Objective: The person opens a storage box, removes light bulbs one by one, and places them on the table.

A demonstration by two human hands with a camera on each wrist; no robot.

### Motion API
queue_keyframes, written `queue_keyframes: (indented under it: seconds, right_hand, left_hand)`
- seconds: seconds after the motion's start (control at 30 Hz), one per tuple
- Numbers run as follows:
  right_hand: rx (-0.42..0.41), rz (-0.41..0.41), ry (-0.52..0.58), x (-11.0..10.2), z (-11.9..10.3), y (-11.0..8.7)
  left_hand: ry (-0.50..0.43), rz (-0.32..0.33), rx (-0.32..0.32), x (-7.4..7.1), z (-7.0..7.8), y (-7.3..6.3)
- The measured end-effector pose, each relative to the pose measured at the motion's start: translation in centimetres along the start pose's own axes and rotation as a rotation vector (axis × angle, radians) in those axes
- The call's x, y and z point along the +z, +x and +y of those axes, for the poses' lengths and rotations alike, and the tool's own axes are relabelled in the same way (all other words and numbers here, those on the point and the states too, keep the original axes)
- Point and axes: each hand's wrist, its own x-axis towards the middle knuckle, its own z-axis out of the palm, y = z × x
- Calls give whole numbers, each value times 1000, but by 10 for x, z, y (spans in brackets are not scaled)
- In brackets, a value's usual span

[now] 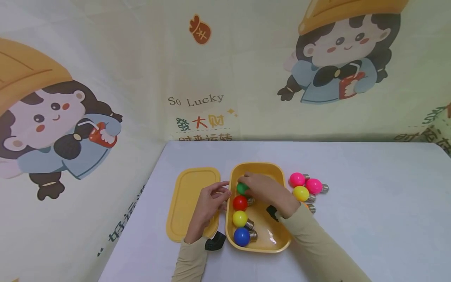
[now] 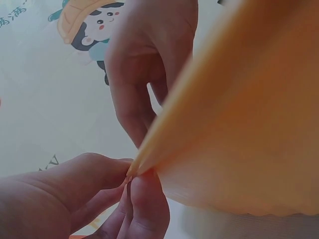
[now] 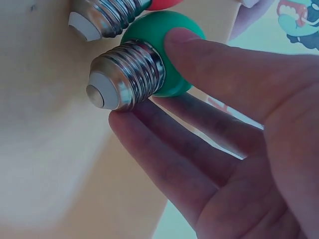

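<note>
Inside a yellow plastic box (image 1: 258, 251), my right hand (image 1: 269, 190) holds a green light bulb (image 1: 242, 188) at the far left corner. In the right wrist view the thumb presses on the green globe and the fingers lie beneath the bulb and its metal screw base (image 3: 127, 74). My left hand (image 1: 210, 201) pinches the box's left rim between thumb and fingers, plain in the left wrist view at the box wall (image 2: 239, 129). Down the box's left side lie a red bulb (image 1: 240, 203), a yellow bulb (image 1: 239, 219) and a blue bulb (image 1: 242, 237), bases pointing right.
A flat yellow lid (image 1: 188, 196) lies left of the box, partly under my left hand. Right of the box sit two pink bulbs (image 1: 314, 186), another yellow bulb (image 1: 301, 193) and an orange bulb (image 1: 307, 207) mostly hidden by my right arm. A printed cloth hangs behind the white table.
</note>
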Motion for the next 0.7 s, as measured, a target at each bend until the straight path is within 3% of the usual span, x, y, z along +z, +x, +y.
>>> queue_keyframes:
  seconds: [0.37,0.63,0.7]
  right_hand:
    - [7,33,5,-11,-6,-13]
    - [20,50,7,-18,-7,-25]
    - [21,54,10,-20,-7,-28]
  left_hand:
    - [15,2,-30,-1,0,1]
    - [19,1,-21,2,22,-10]
    - [18,0,-15,1,22,-10]
